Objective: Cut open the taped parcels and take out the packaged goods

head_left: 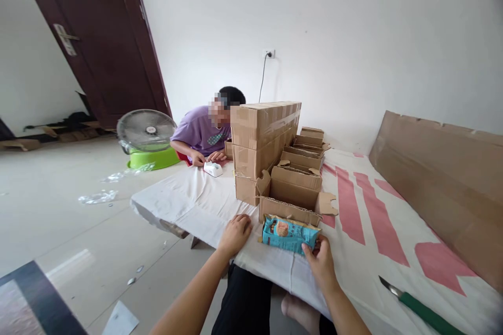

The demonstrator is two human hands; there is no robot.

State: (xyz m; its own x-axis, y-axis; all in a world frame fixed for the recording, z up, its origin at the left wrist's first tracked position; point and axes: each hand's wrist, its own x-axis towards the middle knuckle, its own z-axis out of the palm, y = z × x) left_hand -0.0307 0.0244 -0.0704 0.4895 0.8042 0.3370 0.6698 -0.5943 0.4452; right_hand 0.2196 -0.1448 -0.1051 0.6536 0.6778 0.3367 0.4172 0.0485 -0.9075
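A teal snack packet (289,233) lies flat on the white cloth just in front of an open cardboard box (295,194). My right hand (321,261) pinches the packet's near right corner with thumb and fingers. My left hand (235,234) rests on the cloth to the packet's left, fingers curled down and holding nothing that I can see. Behind the near box runs a row of several more open boxes (304,156), next to a tall stack of taped boxes (262,141).
The cloth-covered low table (365,251) has pink stripes. A green-handled knife (420,310) lies at the near right. A large cardboard sheet (444,183) leans at the right. Across the table a person in a purple shirt (200,133) touches a white device (212,169). A fan (146,133) stands on the floor.
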